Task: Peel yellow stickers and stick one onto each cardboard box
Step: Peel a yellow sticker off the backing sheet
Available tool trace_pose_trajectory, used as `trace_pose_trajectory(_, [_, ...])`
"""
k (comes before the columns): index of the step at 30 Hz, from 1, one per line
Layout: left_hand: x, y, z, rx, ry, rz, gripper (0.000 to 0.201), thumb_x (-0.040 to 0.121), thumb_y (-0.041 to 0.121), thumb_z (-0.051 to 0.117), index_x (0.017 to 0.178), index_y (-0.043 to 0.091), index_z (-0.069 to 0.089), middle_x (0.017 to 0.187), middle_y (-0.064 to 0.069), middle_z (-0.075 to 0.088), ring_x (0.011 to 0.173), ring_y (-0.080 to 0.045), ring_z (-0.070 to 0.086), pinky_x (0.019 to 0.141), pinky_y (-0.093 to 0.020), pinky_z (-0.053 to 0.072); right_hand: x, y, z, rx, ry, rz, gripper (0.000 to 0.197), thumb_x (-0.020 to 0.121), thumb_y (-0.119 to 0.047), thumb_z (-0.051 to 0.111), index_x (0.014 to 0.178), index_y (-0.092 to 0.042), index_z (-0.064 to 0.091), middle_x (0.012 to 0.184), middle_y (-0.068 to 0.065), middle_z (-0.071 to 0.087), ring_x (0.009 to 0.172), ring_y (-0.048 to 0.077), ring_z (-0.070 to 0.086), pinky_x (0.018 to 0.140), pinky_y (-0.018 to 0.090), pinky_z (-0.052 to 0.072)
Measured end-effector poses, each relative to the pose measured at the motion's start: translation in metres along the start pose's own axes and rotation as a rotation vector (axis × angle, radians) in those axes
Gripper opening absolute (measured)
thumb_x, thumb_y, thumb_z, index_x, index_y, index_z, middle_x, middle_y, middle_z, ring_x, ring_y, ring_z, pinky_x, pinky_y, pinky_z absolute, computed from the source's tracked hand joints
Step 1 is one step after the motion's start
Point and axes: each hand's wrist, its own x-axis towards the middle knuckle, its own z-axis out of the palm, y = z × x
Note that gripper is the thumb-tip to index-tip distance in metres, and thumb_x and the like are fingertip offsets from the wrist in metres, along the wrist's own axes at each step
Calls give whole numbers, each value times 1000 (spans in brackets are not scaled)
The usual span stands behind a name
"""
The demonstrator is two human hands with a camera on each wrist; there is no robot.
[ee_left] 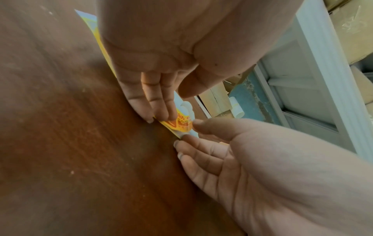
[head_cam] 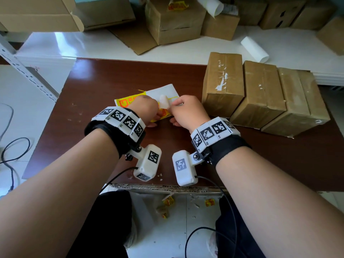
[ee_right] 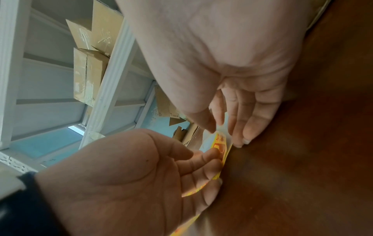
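A yellow sticker sheet [head_cam: 126, 102] with white backing [head_cam: 163, 91] lies mid-table on the brown table [head_cam: 96, 101]. My left hand [head_cam: 147, 108] presses it down with straight fingers [ee_left: 159, 111]. My right hand [head_cam: 178, 108] pinches the edge of a yellow sticker [ee_left: 181, 125] between thumb and forefinger [ee_left: 189, 131], and a white curl of backing stands up between the hands. The right wrist view shows the same sticker [ee_right: 221, 143] between the right hand [ee_right: 224, 135] and left fingers [ee_right: 210, 159]. Three cardboard boxes [head_cam: 223, 81], [head_cam: 262, 94], [head_cam: 297, 103] stand in a row to the right, no sticker visible on their tops.
Behind the table a white shelf [head_cam: 93, 45] holds more cardboard boxes [head_cam: 173, 21], one bearing a yellow sticker [head_cam: 176, 5], flat cardboard and a white paper roll [head_cam: 255, 49]. Sticker scraps [head_cam: 168, 200] lie on the floor below. Cables [head_cam: 11, 155] run at the left.
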Motion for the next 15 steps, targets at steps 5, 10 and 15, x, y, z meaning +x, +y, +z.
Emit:
trace_pose_trajectory(5, [3,-1,-2,321,-40,53,36,108,8,47,141,-3,56,131,-21,69,72,-19,65,75,-39,64,-4,-3,0,-29,-41,-37,32,75,-40,96,85,-27,69,85,4,75,90,35,77,86,58,64])
trace_pose_trajectory(10, [2,-4,-7,665,21,204,33,101,7,48,125,-8,66,126,-28,69,116,-45,67,98,-46,57,0,3,2,-99,-8,-90,18,86,-33,88,81,-33,71,89,5,79,91,36,78,84,55,65])
trace_pose_trajectory(15, [13,-7,-20,911,117,268,34,94,6,49,120,2,70,138,-27,56,125,-50,55,99,-50,51,12,8,5,-159,25,-68,26,103,-18,53,99,-9,77,90,17,77,86,40,77,79,62,65])
